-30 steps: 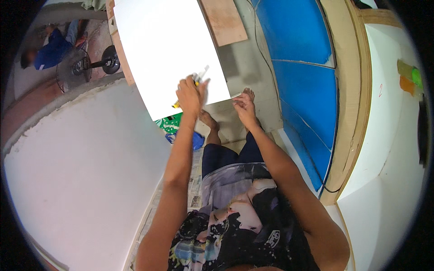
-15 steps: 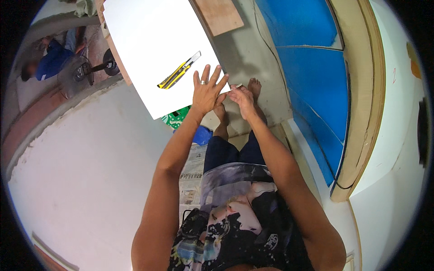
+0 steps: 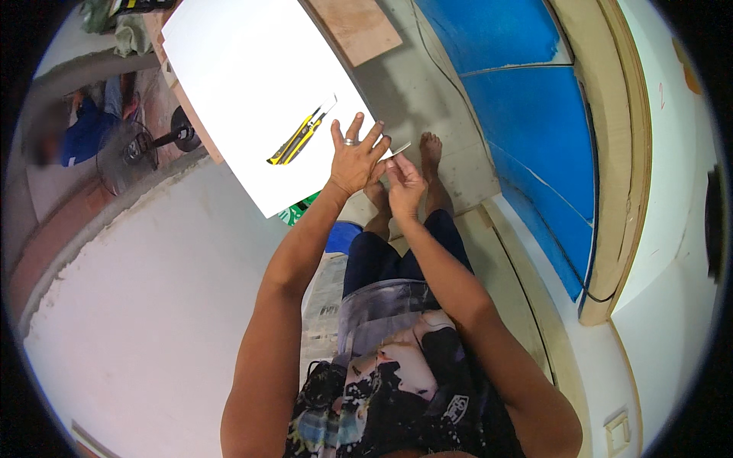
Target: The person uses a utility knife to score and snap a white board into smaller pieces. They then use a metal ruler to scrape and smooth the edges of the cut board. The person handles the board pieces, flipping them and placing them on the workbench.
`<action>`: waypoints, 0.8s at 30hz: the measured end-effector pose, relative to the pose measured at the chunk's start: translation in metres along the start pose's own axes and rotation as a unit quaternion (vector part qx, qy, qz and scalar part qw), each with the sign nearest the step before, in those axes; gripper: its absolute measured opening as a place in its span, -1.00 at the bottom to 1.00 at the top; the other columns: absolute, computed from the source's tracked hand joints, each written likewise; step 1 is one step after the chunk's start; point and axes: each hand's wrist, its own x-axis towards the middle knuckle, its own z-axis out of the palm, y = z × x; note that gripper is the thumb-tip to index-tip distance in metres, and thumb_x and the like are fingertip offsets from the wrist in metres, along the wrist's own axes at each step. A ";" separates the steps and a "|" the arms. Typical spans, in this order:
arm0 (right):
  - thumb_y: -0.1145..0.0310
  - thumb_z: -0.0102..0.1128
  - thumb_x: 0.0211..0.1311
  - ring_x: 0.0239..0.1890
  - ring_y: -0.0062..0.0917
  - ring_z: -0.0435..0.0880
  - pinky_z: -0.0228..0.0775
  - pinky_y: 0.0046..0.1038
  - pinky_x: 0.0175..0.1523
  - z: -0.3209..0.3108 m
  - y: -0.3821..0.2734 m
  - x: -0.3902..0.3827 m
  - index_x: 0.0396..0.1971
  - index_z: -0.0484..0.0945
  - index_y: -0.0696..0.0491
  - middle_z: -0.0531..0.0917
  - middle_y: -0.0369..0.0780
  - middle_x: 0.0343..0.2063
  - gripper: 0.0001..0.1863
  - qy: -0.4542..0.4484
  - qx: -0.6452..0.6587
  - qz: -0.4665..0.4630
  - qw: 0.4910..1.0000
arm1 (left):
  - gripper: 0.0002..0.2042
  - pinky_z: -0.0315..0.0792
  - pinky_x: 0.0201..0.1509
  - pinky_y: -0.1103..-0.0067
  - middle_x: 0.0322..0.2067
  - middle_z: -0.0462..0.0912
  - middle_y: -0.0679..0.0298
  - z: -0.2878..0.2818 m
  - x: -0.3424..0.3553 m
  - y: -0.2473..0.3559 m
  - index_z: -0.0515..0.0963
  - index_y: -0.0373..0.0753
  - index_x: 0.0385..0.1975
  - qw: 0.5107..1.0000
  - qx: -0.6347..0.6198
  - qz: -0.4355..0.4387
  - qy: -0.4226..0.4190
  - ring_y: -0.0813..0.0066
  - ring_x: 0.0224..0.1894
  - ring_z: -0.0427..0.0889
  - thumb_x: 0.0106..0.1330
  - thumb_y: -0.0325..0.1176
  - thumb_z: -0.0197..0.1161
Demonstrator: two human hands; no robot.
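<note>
A white board lies over a wooden worktop, whose edge shows along the board's left side. The person's left hand is spread on the white board beside its near right corner, palm down, with a ring on one finger; its grip is wide, the fingers fanned out and holding nothing. The person's right hand is at that same corner, just off the board's edge. Its grip is narrow, thumb and fingertips pinched on a thin strip that points outward beyond the corner; whether the strip is joined to the white board cannot be told.

A yellow and black cutter lies on the white board, to the left of the left hand and apart from it, its blade end slanting away from the person. A wooden piece sits right of the board's far part. Under the board's near edge a green patterned item peeps out, with a blue item nearer the person. Right of the white board, well apart from it, stand blue panels. Left of the board are a fan and, farther off, another person in blue clothing.
</note>
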 end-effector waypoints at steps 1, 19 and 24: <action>0.48 0.27 0.29 -0.24 -0.65 0.63 0.46 -0.62 -0.10 0.006 -0.001 -0.007 0.07 0.52 0.30 0.71 -0.21 -0.21 -0.62 0.018 0.008 0.021 1.000 | -0.57 -0.11 0.26 -0.33 0.26 0.37 0.33 0.000 0.001 0.001 0.56 0.03 -0.01 1.000 -0.002 0.002 -0.002 -0.06 0.42 0.06 0.11 -0.02 0.27; 0.63 0.29 0.13 -0.24 -0.56 0.66 0.50 -0.54 -0.07 0.038 0.012 -0.001 -0.12 0.56 0.35 0.70 -0.17 -0.25 -0.71 0.156 0.031 -0.021 0.987 | -0.60 -0.13 0.24 -0.35 0.25 0.39 0.30 0.001 0.002 -0.001 0.57 0.05 -0.01 1.000 -0.018 0.002 0.000 -0.07 0.41 0.08 0.13 -0.06 0.27; 0.63 0.30 0.10 -0.27 -0.58 0.65 0.49 -0.55 -0.10 0.026 0.019 0.006 -0.16 0.58 0.28 0.69 -0.19 -0.29 -0.74 0.104 0.028 -0.031 0.994 | -0.55 -0.13 0.25 -0.32 0.23 0.40 0.27 0.003 0.004 -0.001 0.56 0.03 -0.01 1.000 -0.024 0.006 0.012 -0.07 0.40 0.12 0.05 -0.06 0.32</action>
